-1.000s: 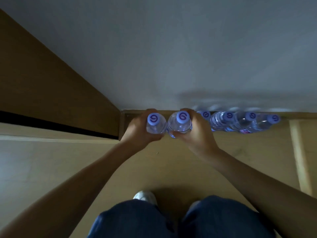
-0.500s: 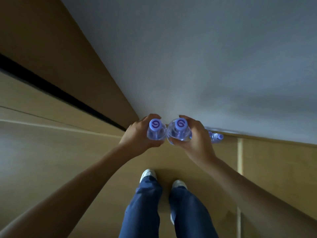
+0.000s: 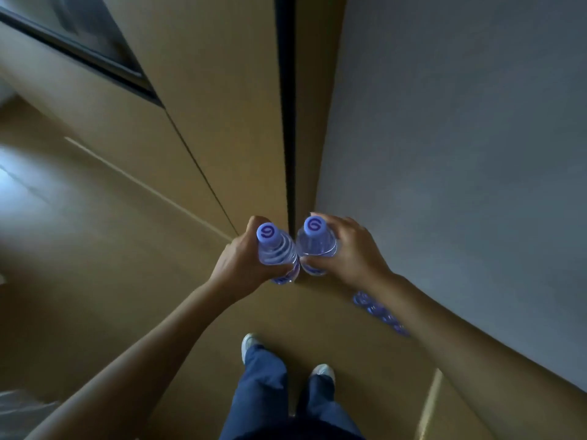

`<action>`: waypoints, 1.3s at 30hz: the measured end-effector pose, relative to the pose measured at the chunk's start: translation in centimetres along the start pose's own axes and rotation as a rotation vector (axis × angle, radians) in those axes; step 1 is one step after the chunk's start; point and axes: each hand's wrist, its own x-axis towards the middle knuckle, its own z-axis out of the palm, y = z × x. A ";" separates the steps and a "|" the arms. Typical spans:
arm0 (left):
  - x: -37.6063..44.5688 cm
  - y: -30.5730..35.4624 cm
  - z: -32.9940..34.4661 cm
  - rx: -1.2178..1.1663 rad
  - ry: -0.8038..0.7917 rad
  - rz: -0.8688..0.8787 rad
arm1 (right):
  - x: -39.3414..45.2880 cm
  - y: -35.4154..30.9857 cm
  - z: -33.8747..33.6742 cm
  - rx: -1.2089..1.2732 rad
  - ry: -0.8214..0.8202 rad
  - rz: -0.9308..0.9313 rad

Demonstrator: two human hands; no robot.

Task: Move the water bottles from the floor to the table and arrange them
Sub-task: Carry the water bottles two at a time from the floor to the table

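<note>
I hold two clear water bottles with purple caps upright in front of me, high above the floor. My left hand (image 3: 239,265) grips the left bottle (image 3: 274,250) around its body. My right hand (image 3: 349,252) grips the right bottle (image 3: 317,246) the same way. The two bottles are side by side and nearly touching. A row of several more bottles (image 3: 379,312) stands on the floor against the grey wall, partly hidden by my right forearm. No table is in view.
A grey wall (image 3: 460,154) fills the right side. Tan wooden panels (image 3: 222,106) with a dark vertical gap (image 3: 286,106) rise ahead. The wooden floor (image 3: 95,265) stretches left. My legs and white shoes (image 3: 251,342) stand below. Crumpled clear plastic (image 3: 19,408) lies at the lower left.
I have stood up from a crouch with both bottles lifted off the floor. The view has swung left, so the remaining bottle row now sits lower right behind my forearm.
</note>
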 end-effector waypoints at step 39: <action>7.1 -44.7 -61.7 -0.177 0.793 -0.383 | 50.9 -48.4 54.5 0.187 -0.663 -0.580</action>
